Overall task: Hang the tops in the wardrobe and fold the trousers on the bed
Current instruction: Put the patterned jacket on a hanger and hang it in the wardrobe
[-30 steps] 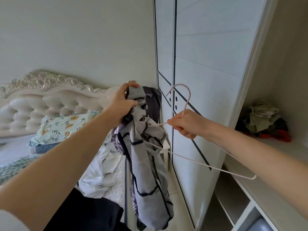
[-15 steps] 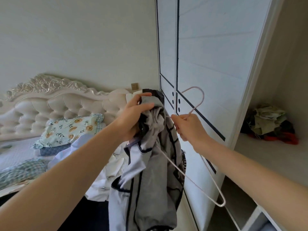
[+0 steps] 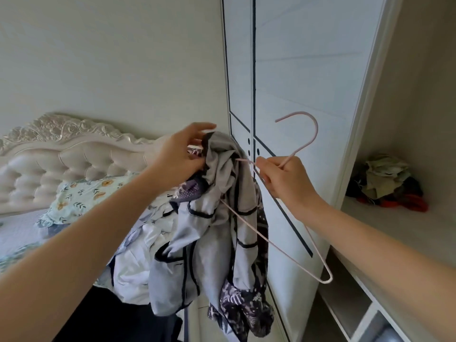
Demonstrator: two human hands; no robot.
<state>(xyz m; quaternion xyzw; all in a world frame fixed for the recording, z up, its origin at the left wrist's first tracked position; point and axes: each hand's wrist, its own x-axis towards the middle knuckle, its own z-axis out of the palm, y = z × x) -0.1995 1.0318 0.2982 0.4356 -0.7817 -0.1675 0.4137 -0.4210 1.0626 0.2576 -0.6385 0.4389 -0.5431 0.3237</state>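
Gripping grey top (image 3: 217,233) in left hand (image 3: 180,156) fingers, right hand (image 3: 286,181) fingers pinching pink hanger (image 3: 316,129) neck

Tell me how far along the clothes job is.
Early. Nothing hung or folded is in view. In hand: the left hand grips a grey top while the right hand holds a pink hanger, one end inside it. Left: hanging it in the wardrobe, then the loose clothes heaped on the bed.

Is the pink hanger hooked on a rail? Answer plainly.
No: the right hand holds the pink hanger by its neck, hook free in air.
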